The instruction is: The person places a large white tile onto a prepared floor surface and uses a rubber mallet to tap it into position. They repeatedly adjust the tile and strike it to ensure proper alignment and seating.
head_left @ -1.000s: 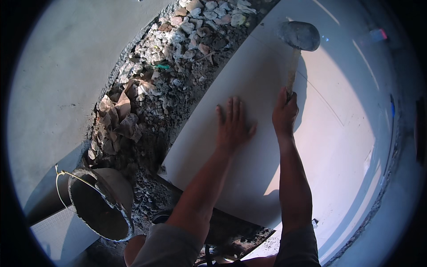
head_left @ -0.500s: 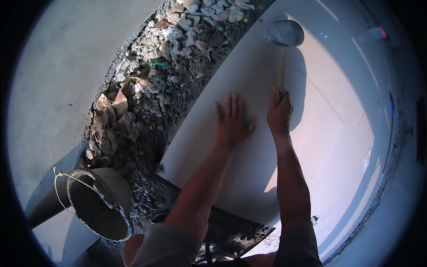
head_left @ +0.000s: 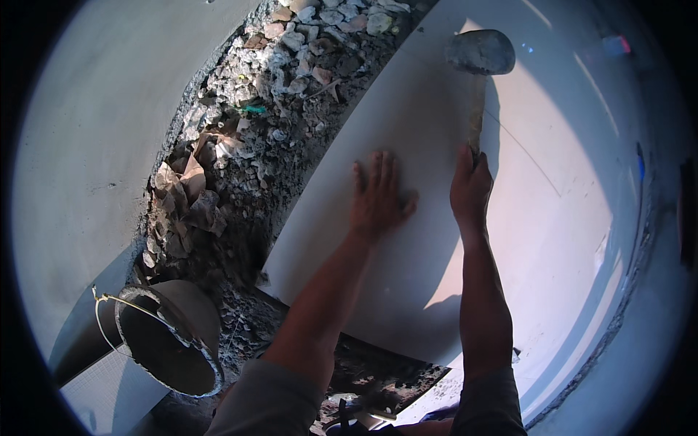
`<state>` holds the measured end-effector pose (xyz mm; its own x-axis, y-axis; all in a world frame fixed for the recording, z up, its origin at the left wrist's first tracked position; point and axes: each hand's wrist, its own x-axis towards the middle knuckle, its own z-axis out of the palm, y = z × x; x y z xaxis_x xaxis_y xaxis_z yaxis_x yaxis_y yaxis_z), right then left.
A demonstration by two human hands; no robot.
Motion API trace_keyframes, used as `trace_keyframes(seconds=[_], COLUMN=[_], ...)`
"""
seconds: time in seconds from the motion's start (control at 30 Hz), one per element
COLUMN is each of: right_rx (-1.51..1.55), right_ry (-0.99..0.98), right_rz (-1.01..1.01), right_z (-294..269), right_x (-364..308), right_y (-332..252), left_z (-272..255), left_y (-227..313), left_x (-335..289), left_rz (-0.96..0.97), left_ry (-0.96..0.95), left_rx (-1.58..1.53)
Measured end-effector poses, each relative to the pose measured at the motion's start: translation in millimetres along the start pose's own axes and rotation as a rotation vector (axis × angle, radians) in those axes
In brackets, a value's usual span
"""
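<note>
A large pale floor tile (head_left: 407,276) spreads under both arms, partly in shade and partly sunlit. My left hand (head_left: 379,195) lies flat on it with the fingers stretched out. To its right, my right hand (head_left: 470,185) is wrapped round the handle of a mallet (head_left: 480,52). The mallet's thick, whitish-smeared head points away from me, over the far part of the tile; whether it touches the surface, I cannot tell.
Broken rubble (head_left: 291,80) fills a strip along the tile's left edge, with crumpled brown paper (head_left: 190,182) on it. A dirty bucket (head_left: 200,309) with a wire handle lies tilted at lower left. Smooth grey concrete (head_left: 87,145) borders the rubble. A red-capped object (head_left: 616,46) stands far right.
My right hand and the mallet have shifted a little to the right. My left hand stays in nearly the same place on the tile.
</note>
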<state>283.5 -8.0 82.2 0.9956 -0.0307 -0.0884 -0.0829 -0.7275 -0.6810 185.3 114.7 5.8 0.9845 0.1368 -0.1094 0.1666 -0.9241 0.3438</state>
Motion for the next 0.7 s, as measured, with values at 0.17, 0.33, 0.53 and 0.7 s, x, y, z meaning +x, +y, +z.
trace_keyframes(seconds=[0.17, 0.33, 0.53, 0.7], right_rx=[-0.129, -0.117, -0.060, -0.065], right_ry=[-0.092, -0.229, -0.129, -0.103], right_rz=[0.019, 0.175, 0.173, 0.263], right_z=[9.6, 7.3, -3.2, -13.8], right_x=[5.2, 7.2, 7.1, -1.8], right_y=[-4.1, -1.4, 8.2, 27.8], left_z=[-10.4, -17.6, -15.5, -6.7], left_y=[2.6, 8.6, 8.2, 7.9], left_x=[32.8, 52.5, 58.8, 60.8], left_rz=[0.075, 0.095, 0.123, 0.152], left_ry=[-0.058, -0.168, -0.151, -0.077], left_rx=[-0.056, 0.027, 0.029, 0.070])
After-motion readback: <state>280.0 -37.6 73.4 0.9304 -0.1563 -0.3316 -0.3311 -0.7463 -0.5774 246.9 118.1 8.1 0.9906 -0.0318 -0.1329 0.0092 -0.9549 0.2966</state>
